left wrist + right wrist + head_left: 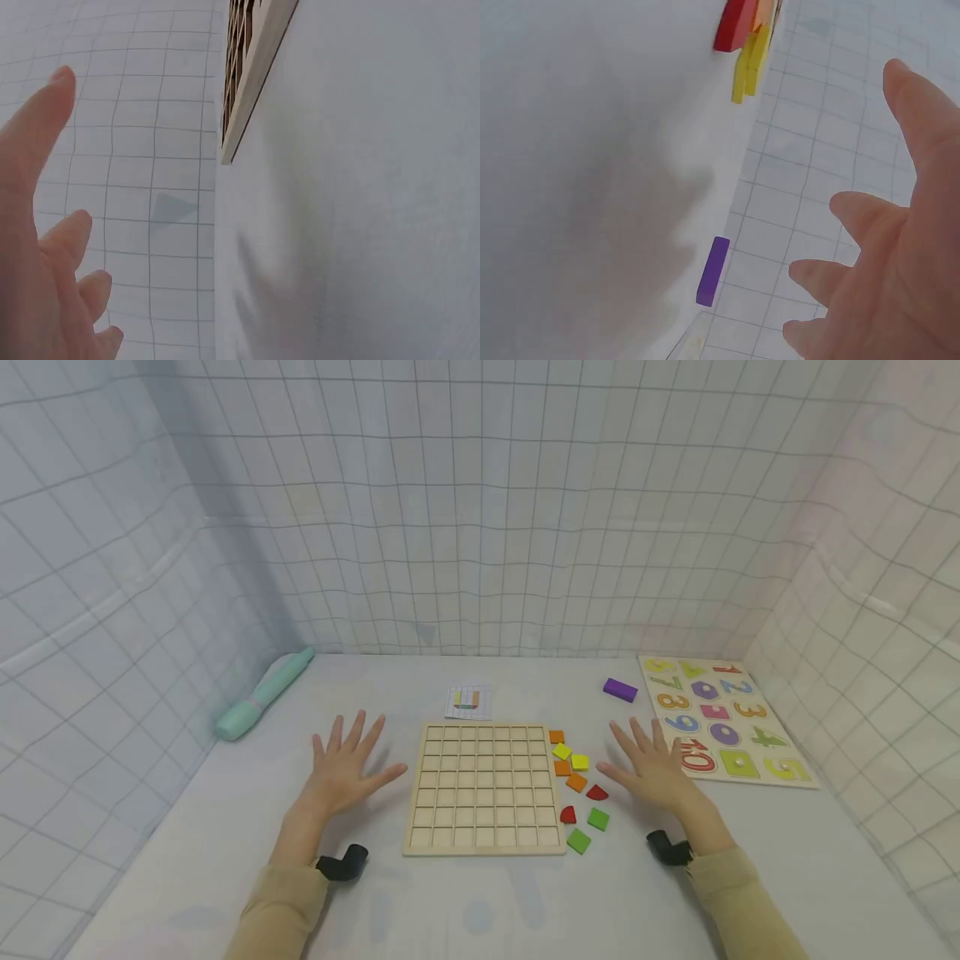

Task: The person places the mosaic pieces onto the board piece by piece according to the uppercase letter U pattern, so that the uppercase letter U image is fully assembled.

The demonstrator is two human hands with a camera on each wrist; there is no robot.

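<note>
My left hand [341, 777] is spread palm down over the table, left of a wooden grid board [485, 790], holding nothing. On the board's other side my right hand [654, 770] is spread the same way, also holding nothing. Between the board and the right hand lie several small tiles: orange squares [562, 768], yellow squares [580, 762], red quarter-rounds [597, 792] and green squares [597, 819]. The board's square compartments hold no tiles. Beyond the right fingers lies a purple block [620, 690], also seen in the right wrist view as a purple bar [713, 271].
Behind the board lies a small card [468, 702] with a coloured shape on a grid. A wooden number puzzle [723, 722] lies at the right, its corner near the right hand. A mint-green, club-shaped object [266, 693] rests at the back left. Grid-patterned cloth walls [495, 527] enclose the table.
</note>
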